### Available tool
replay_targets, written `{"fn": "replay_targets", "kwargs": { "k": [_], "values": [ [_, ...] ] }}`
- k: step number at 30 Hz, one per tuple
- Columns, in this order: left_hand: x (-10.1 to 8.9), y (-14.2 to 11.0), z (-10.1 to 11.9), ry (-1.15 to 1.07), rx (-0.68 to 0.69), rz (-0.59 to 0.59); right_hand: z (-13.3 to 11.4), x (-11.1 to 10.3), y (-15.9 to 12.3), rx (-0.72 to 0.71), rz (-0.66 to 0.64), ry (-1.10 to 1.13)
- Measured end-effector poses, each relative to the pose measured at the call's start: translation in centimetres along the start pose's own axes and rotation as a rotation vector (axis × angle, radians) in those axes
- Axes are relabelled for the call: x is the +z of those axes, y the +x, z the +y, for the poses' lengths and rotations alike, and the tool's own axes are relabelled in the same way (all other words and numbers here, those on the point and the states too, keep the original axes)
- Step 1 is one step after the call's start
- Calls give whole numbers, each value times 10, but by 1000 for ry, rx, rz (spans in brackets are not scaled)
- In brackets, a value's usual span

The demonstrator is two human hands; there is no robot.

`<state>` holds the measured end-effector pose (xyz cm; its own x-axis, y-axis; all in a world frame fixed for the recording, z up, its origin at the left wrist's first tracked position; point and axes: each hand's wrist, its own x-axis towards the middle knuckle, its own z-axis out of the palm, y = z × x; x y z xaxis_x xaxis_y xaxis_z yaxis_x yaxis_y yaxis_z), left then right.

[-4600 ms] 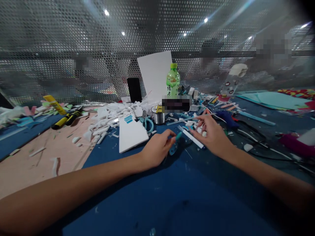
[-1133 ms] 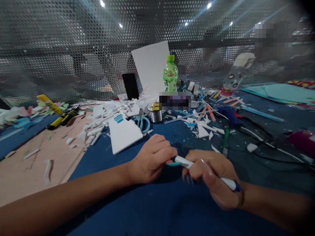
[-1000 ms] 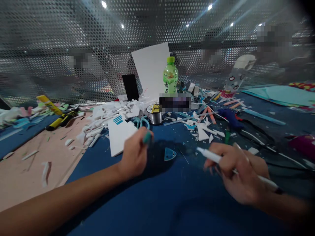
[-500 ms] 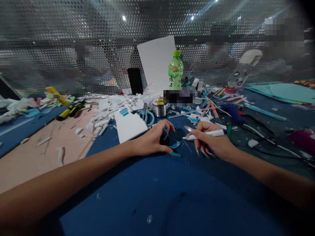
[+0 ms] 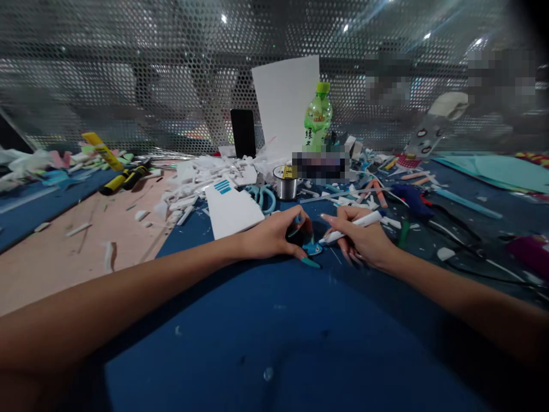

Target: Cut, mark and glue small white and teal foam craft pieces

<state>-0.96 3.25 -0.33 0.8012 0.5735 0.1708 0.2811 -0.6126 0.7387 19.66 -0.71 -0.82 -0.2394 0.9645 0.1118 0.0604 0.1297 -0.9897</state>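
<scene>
My left hand [image 5: 281, 233] arches over a small flat blue piece [image 5: 312, 248] on the dark blue mat, its thumb and fingertips closed at the edges of it. A small bluish thing shows under the curled index finger; I cannot make out what it is. In my right hand [image 5: 364, 240] is a white marker pen [image 5: 362, 222] with a dark blue end, held in a writing grip. The uncapped tip meets, or nearly meets, the right end of the blue piece. A thin needle-like strand [image 5: 335, 255] lies just under the pen tip.
Behind my left hand are a notched white board [image 5: 231, 213], light-blue-handled scissors [image 5: 268, 200] and a wire spool [image 5: 286, 187]. A green tea bottle [image 5: 318, 120] stands farther back. White scraps [image 5: 214, 171] pile up left; a blue glue gun [image 5: 412, 200] with cables lies right.
The marker was in both hands, then its tip came bare as the hands drew apart. My left hand has come down around the blue piece, and the pen tip has moved left to it.
</scene>
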Motion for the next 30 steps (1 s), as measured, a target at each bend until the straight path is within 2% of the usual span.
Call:
{"fn": "replay_targets", "kwargs": {
  "k": [5, 20, 30],
  "values": [
    [-1, 0, -1, 43, -38, -2, 2, -4, 0, 56, -10, 7],
    [0, 0, 1, 30, -15, 9, -3, -2, -2, 41, -69, -61],
    [0, 1, -1, 73, -37, 15, -3, -2, -3, 61, -50, -55]
  ]
}}
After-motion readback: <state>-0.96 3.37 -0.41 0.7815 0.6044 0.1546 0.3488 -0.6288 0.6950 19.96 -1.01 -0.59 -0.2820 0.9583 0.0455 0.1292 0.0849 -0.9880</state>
